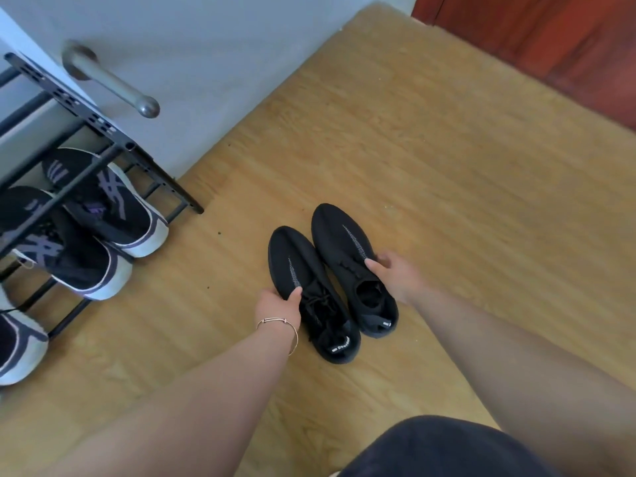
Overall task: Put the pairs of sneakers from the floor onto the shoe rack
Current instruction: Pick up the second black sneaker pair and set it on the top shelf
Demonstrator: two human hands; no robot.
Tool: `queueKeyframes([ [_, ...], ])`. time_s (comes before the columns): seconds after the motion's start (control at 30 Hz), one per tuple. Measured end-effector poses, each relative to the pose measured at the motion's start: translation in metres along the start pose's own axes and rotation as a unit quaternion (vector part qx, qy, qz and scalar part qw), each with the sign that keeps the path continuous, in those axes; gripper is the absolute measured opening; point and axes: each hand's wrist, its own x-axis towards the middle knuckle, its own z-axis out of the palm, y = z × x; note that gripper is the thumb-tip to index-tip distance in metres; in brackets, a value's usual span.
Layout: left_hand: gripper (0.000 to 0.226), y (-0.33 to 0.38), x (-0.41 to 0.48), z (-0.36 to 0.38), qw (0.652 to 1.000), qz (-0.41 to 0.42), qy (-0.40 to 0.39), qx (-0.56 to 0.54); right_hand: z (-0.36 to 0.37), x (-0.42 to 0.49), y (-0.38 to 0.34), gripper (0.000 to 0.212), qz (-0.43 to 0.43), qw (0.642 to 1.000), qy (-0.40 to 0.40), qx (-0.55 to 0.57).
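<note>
Two all-black knit sneakers lie side by side on the wooden floor, toes pointing away from me. My left hand (278, 304) grips the outer side of the left black sneaker (296, 259), thumb on its upper. My right hand (395, 273) grips the outer side of the right black sneaker (339, 235) near its opening. The black metal shoe rack (103, 122) stands at the left against the wall. A pair of black-and-white sneakers (113, 204) sits on its lower shelf.
Another black-and-white sneaker (17, 342) shows at the left edge, low on the rack. A white door with a grey lever handle (113, 84) stands behind the rack. Dark red wood (550, 39) fills the far right corner. My dark-clothed knee (447, 449) is at the bottom.
</note>
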Motion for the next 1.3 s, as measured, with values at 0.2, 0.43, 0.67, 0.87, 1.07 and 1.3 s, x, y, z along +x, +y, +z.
queueKeyframes([
  [0.2, 0.03, -0.009, 0.009, -0.007, 0.994, -0.016, -0.033, -0.107, 0.006, -0.004, 0.004, 0.053, 0.009, 0.998, 0.0, 0.061],
  [0.43, 0.038, -0.007, 0.004, -0.013, 0.994, 0.014, -0.035, -0.1, 0.01, -0.013, 0.003, 0.041, 0.003, 0.995, 0.01, 0.101],
  [0.67, 0.045, -0.002, 0.007, -0.017, 0.994, 0.057, -0.02, -0.089, 0.01, -0.018, 0.008, 0.037, -0.003, 0.991, 0.008, 0.133],
  [0.87, 0.047, 0.016, 0.001, -0.03, 0.99, 0.075, -0.011, -0.122, -0.011, -0.035, -0.026, 0.029, -0.028, 0.993, 0.013, 0.114],
  [1.07, 0.048, 0.053, -0.018, -0.063, 0.984, 0.083, -0.01, -0.159, -0.051, -0.058, -0.073, 0.042, -0.059, 0.995, 0.013, 0.085],
  [1.3, 0.05, 0.096, -0.052, -0.117, 0.977, 0.106, 0.009, -0.185, -0.091, -0.105, -0.137, 0.041, -0.098, 0.992, 0.017, 0.079],
])
